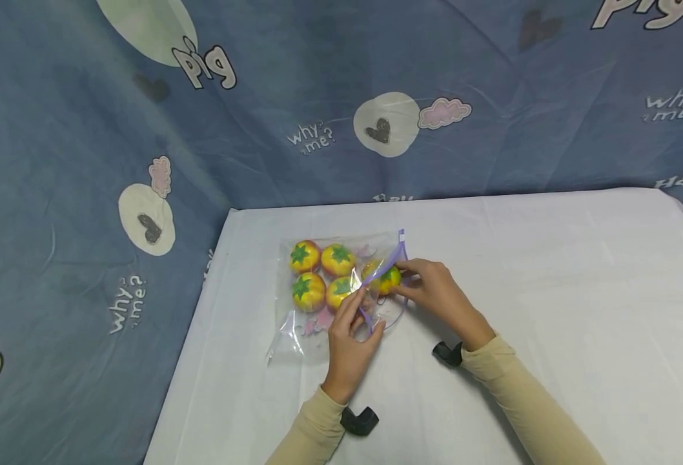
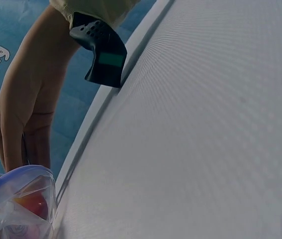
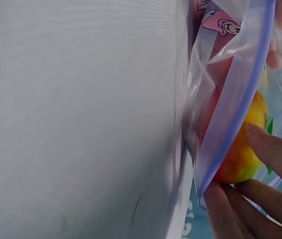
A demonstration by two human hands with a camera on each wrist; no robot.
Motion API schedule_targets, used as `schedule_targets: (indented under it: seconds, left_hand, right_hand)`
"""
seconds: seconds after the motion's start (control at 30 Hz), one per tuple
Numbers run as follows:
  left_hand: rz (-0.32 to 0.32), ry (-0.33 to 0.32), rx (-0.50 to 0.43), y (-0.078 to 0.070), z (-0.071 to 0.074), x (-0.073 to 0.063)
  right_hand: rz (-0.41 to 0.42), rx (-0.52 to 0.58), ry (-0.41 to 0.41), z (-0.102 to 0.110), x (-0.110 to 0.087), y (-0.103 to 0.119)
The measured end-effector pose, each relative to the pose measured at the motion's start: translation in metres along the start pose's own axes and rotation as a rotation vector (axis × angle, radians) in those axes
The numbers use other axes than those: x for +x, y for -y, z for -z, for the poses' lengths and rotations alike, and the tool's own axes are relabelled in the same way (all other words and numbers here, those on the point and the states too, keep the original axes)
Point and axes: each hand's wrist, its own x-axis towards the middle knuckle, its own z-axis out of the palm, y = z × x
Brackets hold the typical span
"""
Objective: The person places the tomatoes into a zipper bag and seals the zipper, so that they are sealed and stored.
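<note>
A clear zip bag (image 1: 312,345) with a purple zip edge lies on the white table, its mouth facing right. Several round yellow-red toy fruits (image 1: 308,292) with green star-shaped tops sit inside it. My left hand (image 1: 347,349) pinches the near side of the bag's mouth, holding the purple edge up. At the opening, my right hand (image 1: 437,290) grips another toy fruit (image 1: 389,279), partly behind the plastic. The right wrist view shows fingers and thumb around this fruit (image 3: 247,149), beside the purple rim (image 3: 250,94).
A white cloth covers the table (image 1: 550,271). Behind it and to the left hangs a blue patterned curtain (image 1: 295,84). Black wrist mounts (image 1: 360,421) sit at both cuffs.
</note>
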Motion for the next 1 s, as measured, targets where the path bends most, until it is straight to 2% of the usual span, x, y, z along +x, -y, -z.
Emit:
schedule_targets:
  seconds: [0.23,0.47,1.0]
  left_hand:
    - [0.023,0.004,-0.010,-0.002,0.000,0.000]
    - [0.012,0.002,-0.010,0.000,0.000,0.000]
    - [0.004,-0.010,0.012,0.000,0.000,-0.001]
  right_hand:
    - [0.002,-0.046,-0.043,-0.006,0.006,0.003]
    - [0.003,-0.093,-0.069,-0.013,0.010,0.005]
    - [-0.008,-0.044,-0.084,-0.017,0.014,0.000]
